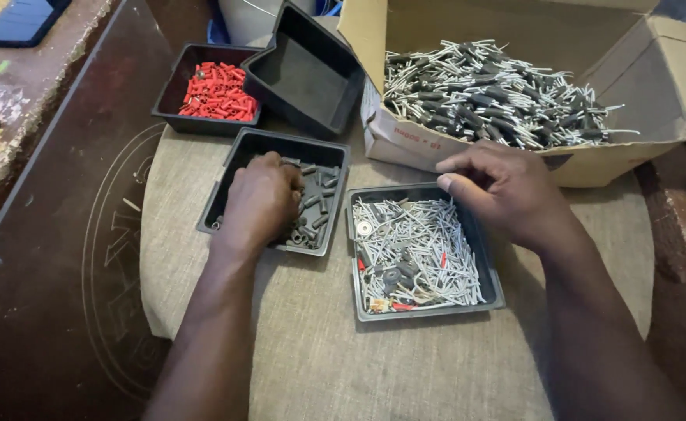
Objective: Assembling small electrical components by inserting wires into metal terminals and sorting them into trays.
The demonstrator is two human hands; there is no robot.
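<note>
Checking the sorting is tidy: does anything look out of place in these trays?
Yes. The black tray of grey metal pins also holds a few red pieces and round washers. One empty black tray sits tilted.

a black tray of small red plugs (pixel 216 92) sits at the far left, and just beside it an empty black tray (pixel 304 74) leans tilted. behind them stands what may be a pale bucket (pixel 245 17), mostly cut off. coarse grey cloth (pixel 335 351) covers the round worktop.
</note>
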